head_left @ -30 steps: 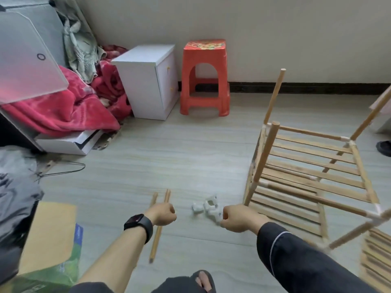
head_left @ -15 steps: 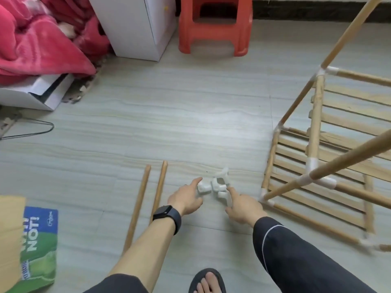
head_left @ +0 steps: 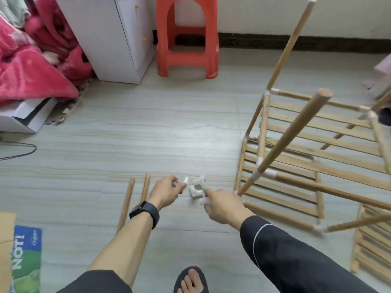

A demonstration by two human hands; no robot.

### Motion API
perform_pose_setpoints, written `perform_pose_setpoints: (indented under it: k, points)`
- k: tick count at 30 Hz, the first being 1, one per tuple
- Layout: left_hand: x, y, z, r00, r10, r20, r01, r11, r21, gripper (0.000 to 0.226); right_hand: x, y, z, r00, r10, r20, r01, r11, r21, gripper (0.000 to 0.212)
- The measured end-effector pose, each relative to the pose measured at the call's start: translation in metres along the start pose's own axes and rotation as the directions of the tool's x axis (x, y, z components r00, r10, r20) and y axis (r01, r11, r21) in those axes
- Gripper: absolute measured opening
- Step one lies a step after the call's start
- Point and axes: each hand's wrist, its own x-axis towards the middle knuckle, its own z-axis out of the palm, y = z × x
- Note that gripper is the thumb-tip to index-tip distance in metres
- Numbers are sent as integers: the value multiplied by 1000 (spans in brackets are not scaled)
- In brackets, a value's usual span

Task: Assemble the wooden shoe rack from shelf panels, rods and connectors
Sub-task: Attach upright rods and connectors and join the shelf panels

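A few white plastic connectors [head_left: 196, 187] lie on the grey floor in front of me. My left hand [head_left: 166, 192], with a black watch on its wrist, pinches one white connector [head_left: 183, 181] at the left of the pile. My right hand [head_left: 222, 205] grips another white connector [head_left: 204, 200] at the pile's right side. Two loose wooden rods [head_left: 135, 199] lie just left of my left hand. The partly built rack [head_left: 306, 149], slatted shelves joined by rods and white connectors, lies tilted on the floor to the right.
A red plastic stool [head_left: 187, 39] and a white cabinet [head_left: 110, 37] stand by the far wall. Red blankets [head_left: 31, 66] pile up at the left. A green box [head_left: 23, 259] sits at the lower left. Another slatted panel [head_left: 372, 246] lies at the lower right. My sandalled foot [head_left: 190, 280] is below.
Both hands have come down from closed fists above the floor to the connector pile, and each now has a connector between its fingers. The camera has tilted and shifted.
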Motion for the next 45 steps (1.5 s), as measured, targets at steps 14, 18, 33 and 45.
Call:
perform_pose_setpoints:
  k: [14, 18, 33, 45]
  points:
    - [-194, 244, -141, 911, 411, -45, -285, 545, -789, 23, -232, -21, -287, 816, -121, -565, 338, 893, 297, 18]
    - [-231, 290, -137, 868, 495, -40, -256, 376, -890, 27, -265, 5, -342, 425, -15, -905, 323, 936, 137, 18]
    - [-241, 341, -71, 820, 569, 52, -98, 230, -968, 42, -265, 85, -314, 818, 240, -523, 523, 70, 850, 43]
    - [-204, 327, -55, 893, 428, -138, -340, 442, -830, 39, -205, 82, -307, 809, 124, -574, 423, 556, 716, 39]
